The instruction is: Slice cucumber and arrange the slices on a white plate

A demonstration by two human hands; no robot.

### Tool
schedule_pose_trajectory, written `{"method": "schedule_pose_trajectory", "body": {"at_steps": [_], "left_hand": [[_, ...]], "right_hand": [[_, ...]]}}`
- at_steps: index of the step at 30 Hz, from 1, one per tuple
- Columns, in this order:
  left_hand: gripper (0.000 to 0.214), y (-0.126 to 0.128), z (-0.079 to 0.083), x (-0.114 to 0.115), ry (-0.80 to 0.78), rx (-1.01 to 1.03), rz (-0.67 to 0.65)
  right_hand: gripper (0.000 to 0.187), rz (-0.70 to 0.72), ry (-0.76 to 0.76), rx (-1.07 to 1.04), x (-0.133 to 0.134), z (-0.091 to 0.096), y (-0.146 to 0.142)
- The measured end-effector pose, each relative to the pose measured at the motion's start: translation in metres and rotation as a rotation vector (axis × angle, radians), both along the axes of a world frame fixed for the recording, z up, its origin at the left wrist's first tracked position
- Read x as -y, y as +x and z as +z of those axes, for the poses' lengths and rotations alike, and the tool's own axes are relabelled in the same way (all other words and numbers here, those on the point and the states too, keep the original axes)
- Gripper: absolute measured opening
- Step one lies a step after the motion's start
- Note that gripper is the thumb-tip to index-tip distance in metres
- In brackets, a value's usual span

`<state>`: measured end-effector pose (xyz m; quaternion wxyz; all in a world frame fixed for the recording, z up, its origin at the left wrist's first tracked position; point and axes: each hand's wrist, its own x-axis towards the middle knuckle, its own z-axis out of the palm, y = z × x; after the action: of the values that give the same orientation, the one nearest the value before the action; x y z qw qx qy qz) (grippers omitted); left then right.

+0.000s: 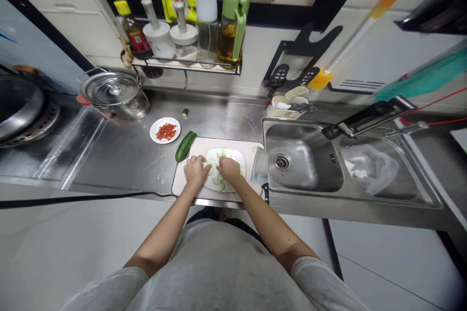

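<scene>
A white plate with several thin cucumber slices sits on a pale cutting board at the counter's front edge. My left hand rests on the plate's left rim, fingers curled over a slice. My right hand lies on the middle of the plate, fingertips down among the slices. Whether either hand pinches a slice is hidden. A cleaver lies at the board's right edge, blade upward. A piece of whole cucumber lies just left of the board.
A small dish of chopped red chilli and a cucumber end sit behind the board. A lidded steel pot stands at the back left, a rack of bottles above. The sink lies right, with a plastic bag.
</scene>
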<state>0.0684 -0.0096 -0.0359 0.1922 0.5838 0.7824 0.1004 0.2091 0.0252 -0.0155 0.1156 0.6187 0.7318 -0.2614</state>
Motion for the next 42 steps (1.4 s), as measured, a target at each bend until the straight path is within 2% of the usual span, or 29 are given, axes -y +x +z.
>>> {"method": "schedule_pose_trajectory", "body": {"at_steps": [12, 17, 20, 24, 29, 33, 37, 42], "left_hand": [[0.024, 0.0, -0.002, 0.0, 0.006, 0.005, 0.005], [0.02, 0.003, -0.002, 0.0, 0.032, 0.002, -0.004], [0.017, 0.003, -0.004, 0.0, 0.069, 0.06, 0.0], [0.02, -0.005, -0.011, 0.002, 0.178, 0.297, 0.089], [0.029, -0.04, -0.018, 0.017, 0.351, 0.636, 0.366], [0.035, -0.07, -0.021, 0.037, 0.397, 0.715, 0.46], [0.04, -0.078, -0.023, 0.049, 0.345, 0.765, 0.43], [0.042, -0.06, -0.025, 0.05, 0.278, 0.795, 0.372]], "right_hand": [[0.016, -0.002, -0.006, -0.002, -0.002, 0.005, 0.0], [0.021, -0.072, 0.084, -0.128, -0.002, 0.011, 0.013], [0.025, -0.182, 0.195, -0.23, 0.002, 0.015, 0.037], [0.031, -0.362, 0.336, -0.365, 0.021, 0.017, 0.09], [0.046, -0.612, 0.499, -0.407, 0.063, 0.01, 0.163], [0.051, -0.785, 0.517, -0.341, 0.094, 0.003, 0.2], [0.049, -0.821, 0.453, -0.321, 0.106, 0.0, 0.203], [0.05, -0.726, 0.431, -0.387, 0.102, 0.008, 0.177]]}}
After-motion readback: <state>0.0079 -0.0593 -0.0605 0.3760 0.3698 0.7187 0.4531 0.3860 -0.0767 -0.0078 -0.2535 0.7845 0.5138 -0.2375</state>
